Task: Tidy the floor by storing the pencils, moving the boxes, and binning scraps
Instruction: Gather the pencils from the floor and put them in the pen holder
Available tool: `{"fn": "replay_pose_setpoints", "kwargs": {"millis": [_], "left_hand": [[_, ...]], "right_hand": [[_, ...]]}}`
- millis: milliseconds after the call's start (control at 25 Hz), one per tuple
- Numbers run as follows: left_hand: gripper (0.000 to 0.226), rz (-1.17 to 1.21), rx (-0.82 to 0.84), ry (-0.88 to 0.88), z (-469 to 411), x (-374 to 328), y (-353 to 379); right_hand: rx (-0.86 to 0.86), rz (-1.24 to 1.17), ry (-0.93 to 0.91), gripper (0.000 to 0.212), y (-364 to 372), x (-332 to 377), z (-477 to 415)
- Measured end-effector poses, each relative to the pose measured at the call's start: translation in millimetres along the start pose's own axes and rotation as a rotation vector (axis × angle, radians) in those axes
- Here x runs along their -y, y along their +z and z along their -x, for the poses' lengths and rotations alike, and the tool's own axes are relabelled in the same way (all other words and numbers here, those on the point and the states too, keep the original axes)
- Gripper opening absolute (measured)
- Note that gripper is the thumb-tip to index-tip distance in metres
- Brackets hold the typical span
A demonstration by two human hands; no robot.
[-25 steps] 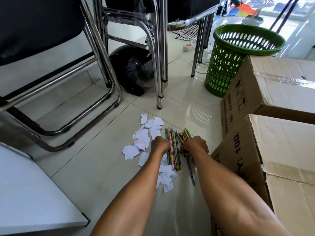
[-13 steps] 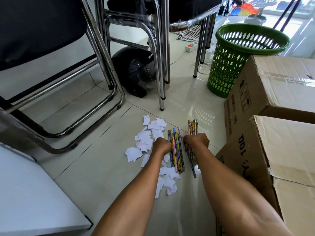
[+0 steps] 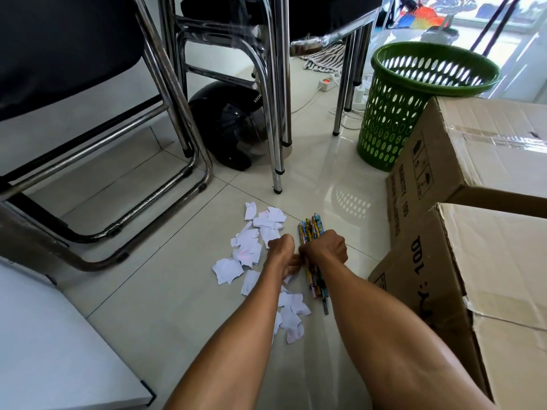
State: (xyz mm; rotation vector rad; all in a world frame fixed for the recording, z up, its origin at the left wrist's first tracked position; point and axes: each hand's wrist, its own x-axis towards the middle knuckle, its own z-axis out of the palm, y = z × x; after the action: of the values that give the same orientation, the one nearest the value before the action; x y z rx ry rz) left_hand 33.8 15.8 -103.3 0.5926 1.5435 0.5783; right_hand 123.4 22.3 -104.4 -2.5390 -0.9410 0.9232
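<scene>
A bundle of colourful pencils (image 3: 310,229) sits upright-tilted on the pale floor tiles, and my right hand (image 3: 325,247) grips it round the middle. My left hand (image 3: 282,250) presses against the bundle's left side, its fingers touching the pencils; I cannot tell whether they curl round them. One dark pencil (image 3: 325,306) lies on the floor under my right forearm. Torn white paper scraps (image 3: 248,250) are scattered to the left and below my hands. Two cardboard boxes (image 3: 473,161) (image 3: 488,276) stand at the right. A green perforated bin (image 3: 414,99) stands behind them.
Chrome chair legs (image 3: 275,128) and a black helmet (image 3: 231,125) crowd the floor at the back. A power strip (image 3: 325,84) with cables lies beyond. A white board edge (image 3: 59,350) sits at the lower left.
The pencils that lay spread on the floor are now gathered into one bundle in my right hand. My left hand has moved right, against the bundle.
</scene>
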Motion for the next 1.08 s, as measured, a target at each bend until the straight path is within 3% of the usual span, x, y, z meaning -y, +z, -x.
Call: {"fn": "replay_pose_setpoints", "kwargs": {"millis": [120, 400, 720, 1080], "left_hand": [[0.050, -0.234, -0.076, 0.083, -4, 3, 2], [0.030, -0.644, -0.092, 0.230, -8, 7, 1], [0.032, -0.658, -0.111, 0.259, -16, 12, -1], [0.033, -0.697, -0.121, 0.272, -19, 16, -1]], "right_hand": [[-0.036, 0.094, -0.062, 0.045, 4, -1, -3], [-0.096, 0.343, -0.185, 0.042, 8, -6, -10], [-0.059, 0.203, -0.176, 0.040, 9, -16, -16], [-0.143, 0.331, -0.234, 0.028, 19, -16, -10]]}}
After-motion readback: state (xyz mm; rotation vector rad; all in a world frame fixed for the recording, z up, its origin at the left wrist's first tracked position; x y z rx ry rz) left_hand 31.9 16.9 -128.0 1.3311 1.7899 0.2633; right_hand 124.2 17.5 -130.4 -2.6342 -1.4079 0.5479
